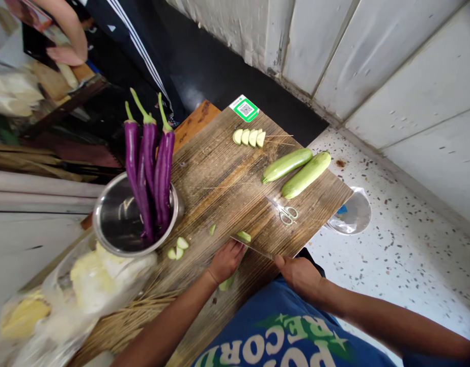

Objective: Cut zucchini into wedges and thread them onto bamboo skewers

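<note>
My right hand [301, 277] is closed round the handle of a knife [257, 248], its blade low over the wooden table [208, 204]. My left hand [227, 261] presses with bent fingers on a pale green zucchini [229, 281], close beside the blade; the hand hides part of it. Just past the blade lies a cut zucchini piece [244, 236]. Left of my left hand are several zucchini pieces [182, 243] and a small sliver [212, 230]. Scissors [287, 213] lie beyond the knife, near two whole zucchinis [306, 175].
Skewered zucchini slices [249, 137] lie at the far side by a QR card [245, 108]. A steel pot [101, 219] holds purple eggplants [164, 173]. Thin sticks [131, 321] and plastic bags [93, 280] are at left, a bin [357, 214] at right. Another person [131, 56] stands at upper left.
</note>
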The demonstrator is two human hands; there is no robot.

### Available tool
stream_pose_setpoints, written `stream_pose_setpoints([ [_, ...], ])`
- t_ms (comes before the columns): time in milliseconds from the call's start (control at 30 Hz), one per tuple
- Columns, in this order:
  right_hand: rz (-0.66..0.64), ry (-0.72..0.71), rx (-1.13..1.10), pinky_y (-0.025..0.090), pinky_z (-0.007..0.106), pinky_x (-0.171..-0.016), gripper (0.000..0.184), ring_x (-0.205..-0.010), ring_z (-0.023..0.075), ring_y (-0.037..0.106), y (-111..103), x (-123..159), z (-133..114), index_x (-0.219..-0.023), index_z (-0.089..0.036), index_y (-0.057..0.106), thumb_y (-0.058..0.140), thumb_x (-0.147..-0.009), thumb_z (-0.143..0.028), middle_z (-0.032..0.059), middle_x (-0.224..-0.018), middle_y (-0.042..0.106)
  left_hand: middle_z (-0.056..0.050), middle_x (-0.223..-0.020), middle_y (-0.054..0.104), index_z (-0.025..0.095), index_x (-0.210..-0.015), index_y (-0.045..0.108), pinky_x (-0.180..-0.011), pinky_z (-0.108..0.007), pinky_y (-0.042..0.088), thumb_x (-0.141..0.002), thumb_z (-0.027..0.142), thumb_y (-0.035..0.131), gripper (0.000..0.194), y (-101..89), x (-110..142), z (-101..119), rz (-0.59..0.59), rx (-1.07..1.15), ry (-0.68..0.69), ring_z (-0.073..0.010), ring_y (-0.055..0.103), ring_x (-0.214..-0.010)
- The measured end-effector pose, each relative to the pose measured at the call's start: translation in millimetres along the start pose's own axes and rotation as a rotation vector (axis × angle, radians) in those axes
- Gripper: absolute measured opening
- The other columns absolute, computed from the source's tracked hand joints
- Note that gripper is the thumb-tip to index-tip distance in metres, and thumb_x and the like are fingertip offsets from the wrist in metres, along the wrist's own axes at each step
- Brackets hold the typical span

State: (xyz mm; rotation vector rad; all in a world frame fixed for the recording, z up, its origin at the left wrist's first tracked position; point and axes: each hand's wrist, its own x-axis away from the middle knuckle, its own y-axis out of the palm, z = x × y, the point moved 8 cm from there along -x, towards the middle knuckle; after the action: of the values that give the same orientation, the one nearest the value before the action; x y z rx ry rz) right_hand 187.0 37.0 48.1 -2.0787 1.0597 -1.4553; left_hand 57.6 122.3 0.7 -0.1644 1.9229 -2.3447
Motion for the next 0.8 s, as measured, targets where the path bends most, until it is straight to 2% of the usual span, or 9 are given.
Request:
stream_pose_setpoints([
  [267,-0.046,0.084,0.035,0.047,0.026,-0.055,0.019,-0.069,0.0202,0.065,18.0,-15.0,5.8,-0.102,-0.015,0.046,0.037,-0.086,-0.009,0.0084,-0.078,0.066,-0.012,-0.112,0.058,0.013,-0.118,0.05,-0.089,-0.037,0.042,-0.089,0.016,0.032,0.034,-2.7,-0.1,-0.7,0.065,-0.015,0.012,-0.0222,0.046,-0.113],
  [533,0.013,0.03,0.028,0.045,0.023,-0.057,0.024,-0.071,0.0197,0.065,3.6,-11.2,8.2,-0.107,-0.014,0.045,0.04,-0.084,-0.009,0.0077,-0.075,0.066,-0.016,-0.121,0.052,0.008,-0.127,0.04,-0.092,-0.038,0.041,-0.09,0.014,0.028,0.04,-12.1,4.4,4.5,0.066,-0.053,-0.046,-0.0234,0.043,-0.117],
  [800,0.062,0.0,0.051,0.041,0.024,-0.052,0.018,-0.066,0.0192,0.063,-6.5,-0.4,1.2,-0.099,-0.014,0.048,0.04,-0.084,-0.009,0.0065,-0.075,0.064,-0.011,-0.119,0.055,0.015,-0.125,0.044,-0.094,-0.038,0.041,-0.089,0.015,0.028,0.039,-2.2,11.0,-2.5,0.069,-0.007,-0.014,-0.021,0.043,-0.118],
])
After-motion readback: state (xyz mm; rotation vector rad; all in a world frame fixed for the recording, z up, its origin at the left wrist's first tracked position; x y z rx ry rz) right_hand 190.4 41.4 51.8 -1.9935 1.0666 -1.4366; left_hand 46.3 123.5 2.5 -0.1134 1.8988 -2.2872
